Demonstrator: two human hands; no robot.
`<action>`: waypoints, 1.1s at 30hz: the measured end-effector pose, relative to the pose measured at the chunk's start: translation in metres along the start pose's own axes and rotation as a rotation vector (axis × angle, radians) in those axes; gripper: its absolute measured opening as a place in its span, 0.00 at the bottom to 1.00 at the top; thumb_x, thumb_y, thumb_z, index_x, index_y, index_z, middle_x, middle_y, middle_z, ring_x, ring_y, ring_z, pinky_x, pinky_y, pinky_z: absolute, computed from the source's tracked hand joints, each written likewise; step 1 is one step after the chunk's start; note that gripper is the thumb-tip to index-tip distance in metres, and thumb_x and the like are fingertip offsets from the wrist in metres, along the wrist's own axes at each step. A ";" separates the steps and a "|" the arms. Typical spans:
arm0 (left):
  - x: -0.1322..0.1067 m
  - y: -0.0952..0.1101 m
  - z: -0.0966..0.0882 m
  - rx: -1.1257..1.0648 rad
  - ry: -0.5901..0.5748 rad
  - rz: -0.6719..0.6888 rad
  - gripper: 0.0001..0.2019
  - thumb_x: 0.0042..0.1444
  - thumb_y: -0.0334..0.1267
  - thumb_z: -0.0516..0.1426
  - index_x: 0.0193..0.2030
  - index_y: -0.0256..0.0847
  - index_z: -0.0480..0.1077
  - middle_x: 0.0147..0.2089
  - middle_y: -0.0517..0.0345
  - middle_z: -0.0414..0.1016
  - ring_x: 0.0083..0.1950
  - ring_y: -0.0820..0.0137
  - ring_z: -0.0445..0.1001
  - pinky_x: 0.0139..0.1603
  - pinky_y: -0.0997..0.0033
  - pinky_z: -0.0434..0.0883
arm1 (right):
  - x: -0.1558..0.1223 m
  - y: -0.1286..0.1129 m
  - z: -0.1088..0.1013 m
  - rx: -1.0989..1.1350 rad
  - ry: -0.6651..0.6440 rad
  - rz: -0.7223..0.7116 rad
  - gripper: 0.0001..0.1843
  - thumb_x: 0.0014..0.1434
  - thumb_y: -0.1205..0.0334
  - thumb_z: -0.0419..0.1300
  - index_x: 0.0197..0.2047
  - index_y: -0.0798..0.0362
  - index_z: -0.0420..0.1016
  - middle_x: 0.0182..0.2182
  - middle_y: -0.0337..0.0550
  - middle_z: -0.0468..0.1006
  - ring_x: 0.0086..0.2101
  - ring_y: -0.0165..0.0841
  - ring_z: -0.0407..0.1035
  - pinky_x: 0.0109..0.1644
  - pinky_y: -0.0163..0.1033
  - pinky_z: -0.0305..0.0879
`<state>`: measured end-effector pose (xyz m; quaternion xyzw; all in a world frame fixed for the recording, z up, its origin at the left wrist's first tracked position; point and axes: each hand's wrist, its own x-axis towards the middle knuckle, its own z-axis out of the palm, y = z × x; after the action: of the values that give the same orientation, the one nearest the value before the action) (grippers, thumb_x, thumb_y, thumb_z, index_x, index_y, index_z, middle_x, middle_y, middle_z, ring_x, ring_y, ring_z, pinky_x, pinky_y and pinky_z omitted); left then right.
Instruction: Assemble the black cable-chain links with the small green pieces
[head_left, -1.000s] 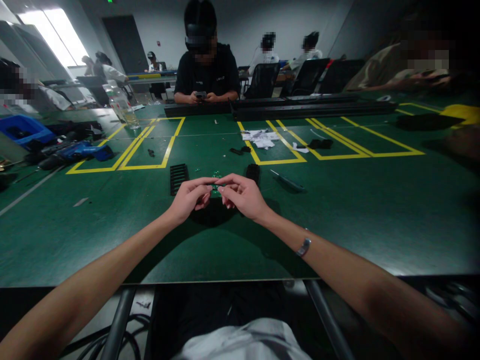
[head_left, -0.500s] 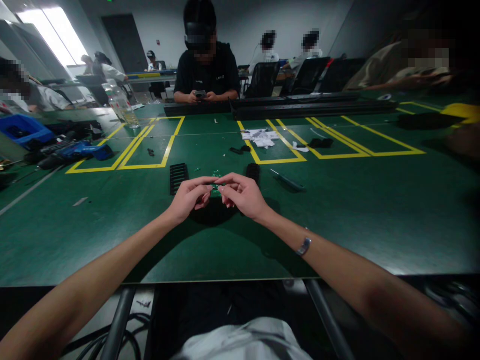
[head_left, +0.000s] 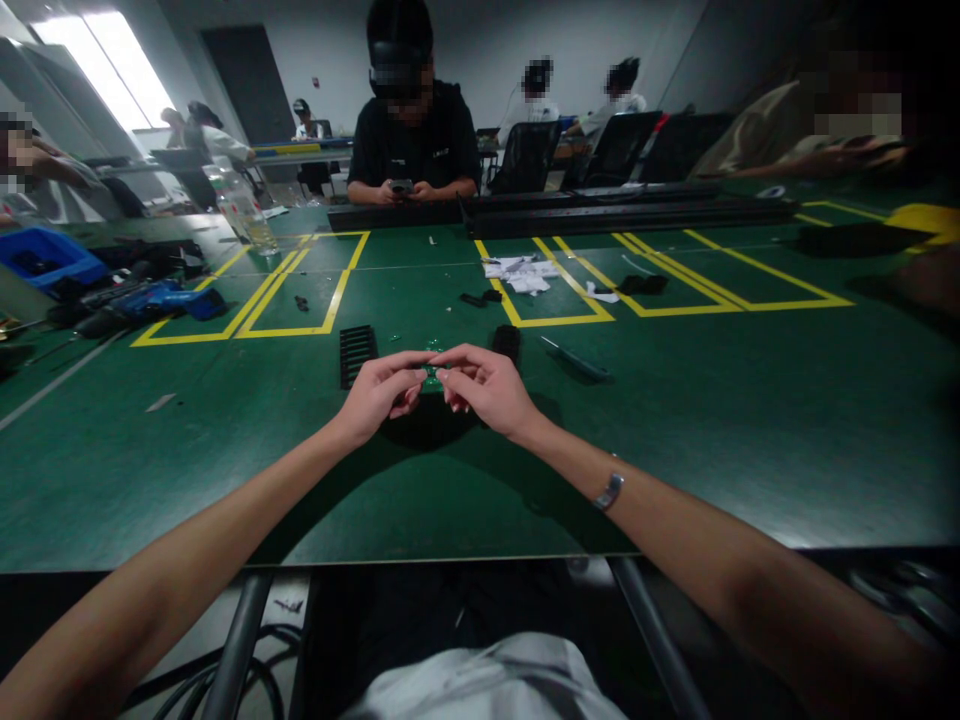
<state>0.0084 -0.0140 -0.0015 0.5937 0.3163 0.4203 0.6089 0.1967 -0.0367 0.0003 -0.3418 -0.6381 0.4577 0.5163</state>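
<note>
My left hand and my right hand meet over the table, thumbs and fingertips pinched close together. Between the fingertips is a small dark piece, too small to name. Just under and beyond the fingers lie small green shiny pieces, partly hidden by my hands. Beside my left hand is a black slotted tray. A second black slotted piece lies just past my right hand. Farther right rests a screwdriver-like tool with a dark teal handle.
The green table carries yellow tape outlines. White paper scraps and black bits lie ahead. A blue power drill, a blue bin and bottles are at left. Long black bars lie before a seated person.
My hands hold nearly the same pose. At the far left, a person has shifted, with an arm now raised.
</note>
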 end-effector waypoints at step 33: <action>0.002 -0.001 -0.001 -0.025 -0.029 0.001 0.20 0.56 0.38 0.61 0.56 0.37 0.73 0.23 0.64 0.63 0.19 0.80 0.59 0.17 0.81 0.49 | 0.001 0.004 -0.002 0.009 -0.013 0.021 0.12 0.60 0.58 0.64 0.46 0.54 0.76 0.23 0.37 0.74 0.22 0.29 0.69 0.22 0.31 0.62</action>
<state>0.0086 -0.0120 -0.0022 0.5922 0.3017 0.4157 0.6209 0.1986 -0.0335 -0.0032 -0.3429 -0.6358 0.4681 0.5090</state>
